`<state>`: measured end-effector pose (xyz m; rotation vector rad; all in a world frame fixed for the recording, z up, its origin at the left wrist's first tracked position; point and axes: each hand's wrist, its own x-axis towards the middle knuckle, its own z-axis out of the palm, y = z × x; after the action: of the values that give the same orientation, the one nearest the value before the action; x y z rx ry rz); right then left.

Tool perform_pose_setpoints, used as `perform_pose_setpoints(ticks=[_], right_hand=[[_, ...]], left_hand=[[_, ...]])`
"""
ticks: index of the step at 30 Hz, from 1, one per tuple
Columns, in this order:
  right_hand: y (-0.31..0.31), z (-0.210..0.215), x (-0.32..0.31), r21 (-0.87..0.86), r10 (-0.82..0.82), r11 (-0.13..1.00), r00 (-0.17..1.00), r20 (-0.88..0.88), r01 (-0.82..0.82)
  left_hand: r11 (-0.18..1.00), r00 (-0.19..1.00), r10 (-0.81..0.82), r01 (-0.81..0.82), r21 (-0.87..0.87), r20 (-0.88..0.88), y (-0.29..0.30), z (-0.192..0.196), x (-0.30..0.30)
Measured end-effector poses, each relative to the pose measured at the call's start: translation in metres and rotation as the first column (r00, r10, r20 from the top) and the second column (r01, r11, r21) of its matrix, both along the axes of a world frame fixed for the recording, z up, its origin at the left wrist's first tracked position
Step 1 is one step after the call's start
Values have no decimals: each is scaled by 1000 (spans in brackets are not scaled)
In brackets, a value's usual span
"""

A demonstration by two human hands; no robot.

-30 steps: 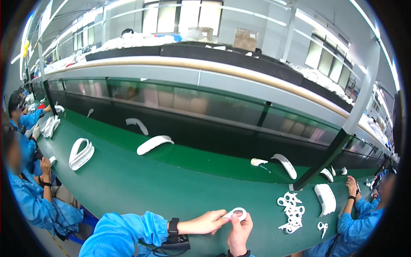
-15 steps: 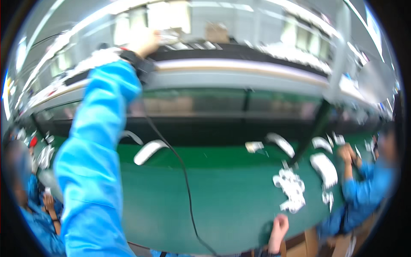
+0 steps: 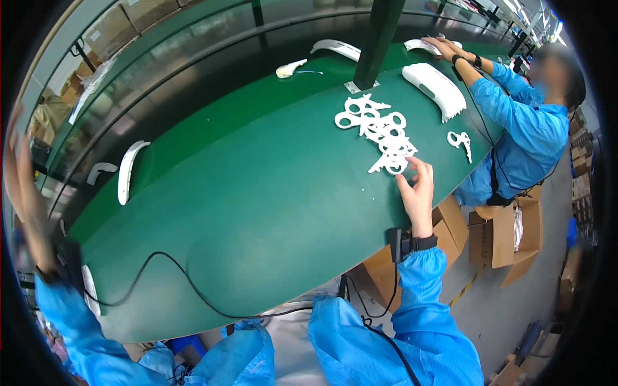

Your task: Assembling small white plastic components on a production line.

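My right hand [image 3: 417, 193] reaches over the green conveyor belt [image 3: 257, 186], fingers apart, with its fingertips at the near edge of a pile of white flat ring-shaped plastic parts [image 3: 380, 132]. It holds nothing that I can see. My left hand [image 3: 22, 186] is raised at the far left of the view, blurred, fingers spread and empty. A black wrist device [image 3: 402, 244] sits on my right wrist, with a black cable [image 3: 193, 289] trailing across the belt.
A co-worker in blue [image 3: 521, 122] sits at the right with hands on a white curved part [image 3: 421, 45]. A long white housing [image 3: 434, 90] lies near a dark post [image 3: 376, 42]. Curved white strips [image 3: 129, 170] lie at left. Cardboard boxes [image 3: 508, 231] stand on the floor.
The view has swung down and right. My left arm dropped from the high shelf to the left edge. My right hand moved from the belt's near edge to the pile of white parts.
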<state>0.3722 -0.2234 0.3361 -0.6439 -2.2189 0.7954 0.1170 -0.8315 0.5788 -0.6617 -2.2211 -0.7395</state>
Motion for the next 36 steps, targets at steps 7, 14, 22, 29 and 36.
perform_pose_setpoints(ticks=[7,14,22,29,36], right_hand=[[6,-11,-2,-63,81,995,993,90,-76],[-25,-4,-1,0,182,983,981,-68,-182],[-136,19,-31,-823,350,-81,757,-552,-563],[-178,27,-34,-836,426,246,829,-361,-491],[-144,28,-24,-633,471,535,820,-326,-559]], left_hand=[[957,849,-288,266,114,442,119,-165,171],[925,691,-330,100,366,643,183,-243,216],[845,570,-533,315,433,626,275,-208,191],[742,292,-653,59,668,699,282,-232,187],[677,558,-635,69,733,535,237,-180,161]])
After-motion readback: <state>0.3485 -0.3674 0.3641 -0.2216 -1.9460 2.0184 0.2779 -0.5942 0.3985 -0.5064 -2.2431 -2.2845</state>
